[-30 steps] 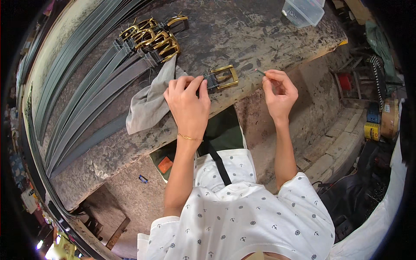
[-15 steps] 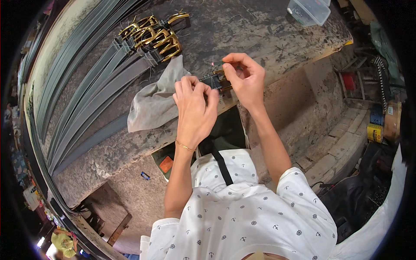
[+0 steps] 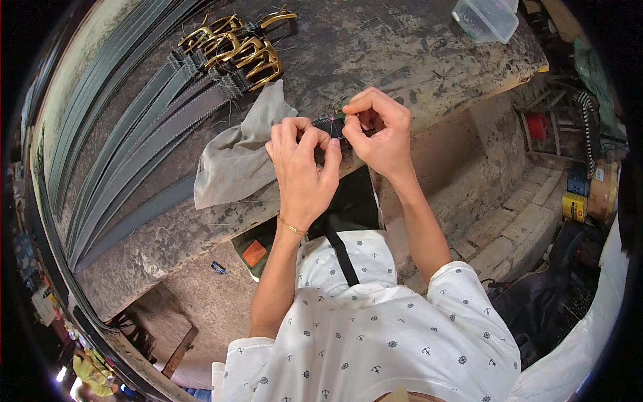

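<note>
My left hand (image 3: 303,164) is closed on the dark end of a belt (image 3: 328,126) at the edge of the worktable. My right hand (image 3: 383,130) pinches beside that end, its thumb and forefinger together; what they hold is mostly hidden. A tiny reddish bright spot (image 3: 331,118) shows at the belt end, near the right fingertips. The left wrist and hand lie beside a crumpled grey cloth (image 3: 236,157). Farther left, a bunch of grey belts (image 3: 157,110) lies with gold buckles (image 3: 244,50) heaped together at their ends.
The stained worktable (image 3: 375,57) spreads ahead, with loose thread bits on it. At its far right stands a clear plastic box (image 3: 492,20). Below on the right are a yellow box (image 3: 574,206) and a wooden frame (image 3: 539,137). A small blue object (image 3: 218,267) lies lower left.
The right hand has turned and drawn slightly nearer the left; the gold buckle seen between the hands is now mostly hidden. The reddish spot has dropped onto the belt end.
</note>
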Demonstrator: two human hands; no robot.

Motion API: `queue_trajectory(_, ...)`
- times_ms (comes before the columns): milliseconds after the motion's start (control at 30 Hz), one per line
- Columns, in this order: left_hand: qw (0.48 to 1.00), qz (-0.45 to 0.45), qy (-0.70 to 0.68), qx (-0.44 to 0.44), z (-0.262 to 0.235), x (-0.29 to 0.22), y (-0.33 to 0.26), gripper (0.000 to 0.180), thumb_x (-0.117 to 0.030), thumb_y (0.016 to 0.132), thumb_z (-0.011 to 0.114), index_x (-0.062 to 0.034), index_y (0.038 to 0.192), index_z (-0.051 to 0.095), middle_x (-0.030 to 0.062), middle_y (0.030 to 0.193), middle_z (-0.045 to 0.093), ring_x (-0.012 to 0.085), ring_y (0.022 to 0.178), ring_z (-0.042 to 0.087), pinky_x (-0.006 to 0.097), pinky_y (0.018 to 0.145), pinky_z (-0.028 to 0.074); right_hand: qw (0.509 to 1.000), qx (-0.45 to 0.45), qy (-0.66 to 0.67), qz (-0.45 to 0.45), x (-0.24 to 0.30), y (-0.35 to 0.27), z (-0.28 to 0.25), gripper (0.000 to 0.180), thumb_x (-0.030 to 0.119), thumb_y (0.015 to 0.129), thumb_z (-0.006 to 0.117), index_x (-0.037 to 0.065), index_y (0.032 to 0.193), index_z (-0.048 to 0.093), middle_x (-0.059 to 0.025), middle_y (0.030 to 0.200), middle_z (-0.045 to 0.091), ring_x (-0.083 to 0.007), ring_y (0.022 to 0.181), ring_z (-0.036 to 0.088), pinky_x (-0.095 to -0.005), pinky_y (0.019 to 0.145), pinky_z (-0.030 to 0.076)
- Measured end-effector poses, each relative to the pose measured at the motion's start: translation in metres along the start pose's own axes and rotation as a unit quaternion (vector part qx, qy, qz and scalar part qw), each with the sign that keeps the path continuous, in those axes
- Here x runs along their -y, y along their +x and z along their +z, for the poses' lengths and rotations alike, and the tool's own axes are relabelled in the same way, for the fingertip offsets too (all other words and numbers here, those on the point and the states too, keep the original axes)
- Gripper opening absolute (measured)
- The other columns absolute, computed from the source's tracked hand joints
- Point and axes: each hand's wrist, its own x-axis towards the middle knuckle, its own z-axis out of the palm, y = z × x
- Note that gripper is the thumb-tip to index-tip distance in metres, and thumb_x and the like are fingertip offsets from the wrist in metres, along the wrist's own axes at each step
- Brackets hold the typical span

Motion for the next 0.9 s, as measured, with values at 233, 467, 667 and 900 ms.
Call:
queue_trajectory(233,1.000,0.000,0.000,0.000,-0.001,0.000,-0.001,0.014,-0.013,0.081,0.071,-0.0056,0.081,0.058,0.0107,0.100,0.053,0.0289,0.096,0.048,0.041,0.082,0.033,1.000,0.005,-0.014,-0.002,0.003,0.000,0.000,0.012,-0.004,0.071,0.067,0.002,0.080,0.063,-0.0051,0.073,0.061,-0.0129,0.055,0.050,-0.0275,0.052,0.042)
queue_trajectory(467,1.000,0.008,-0.010,0.007,-0.009,0.001,-0.006,0.014,-0.010,0.080,0.073,-0.0046,0.084,0.060,0.0108,0.100,0.053,0.0292,0.097,0.049,0.041,0.083,0.035,1.000,0.004,0.012,0.005,0.001,-0.002,0.001,0.012,-0.004,0.071,0.067,0.002,0.081,0.064,-0.0049,0.074,0.062,-0.0132,0.056,0.050,-0.0270,0.052,0.042)
queue_trajectory(667,0.998,0.057,0.018,0.008,-0.023,0.011,-0.034,0.017,-0.002,0.078,0.075,-0.0052,0.091,0.064,0.0094,0.098,0.054,0.0300,0.094,0.052,0.042,0.084,0.040,0.992,0.086,-0.009,-0.087,0.010,0.002,-0.003,0.010,-0.003,0.070,0.069,0.003,0.077,0.066,-0.0061,0.076,0.066,-0.0203,0.069,0.056,-0.0317,0.059,0.046)
queue_trajectory(900,0.996,0.086,0.012,-0.003,-0.021,0.013,-0.037,0.021,-0.002,0.076,0.077,-0.0066,0.092,0.065,0.0076,0.093,0.054,0.0305,0.092,0.053,0.044,0.086,0.041,0.985,0.121,-0.035,-0.115,0.012,0.001,-0.002,0.010,-0.001,0.068,0.068,0.003,0.077,0.065,-0.0076,0.076,0.067,-0.0256,0.071,0.057,-0.0342,0.064,0.047)
